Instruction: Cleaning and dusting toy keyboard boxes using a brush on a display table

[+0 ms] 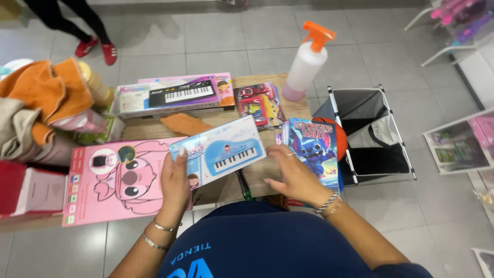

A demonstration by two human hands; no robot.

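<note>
My left hand (175,181) grips the left end of a light blue toy piano box (221,150), held tilted above a small wooden table (288,109). My right hand (290,172) touches the box's right lower corner, fingers spread, and rests over a blue cartoon tablet box (315,146). A big pink cartoon box (110,180) lies under my left wrist. A pink keyboard toy box (175,95) and a red toy pack (257,104) lie farther back.
A white spray bottle with orange trigger (307,62) stands at the table's far right. A black folding basket (373,134) sits on the floor to the right. Orange cloths (46,90) pile up left. Another person's legs in red shoes (95,47) stand far left.
</note>
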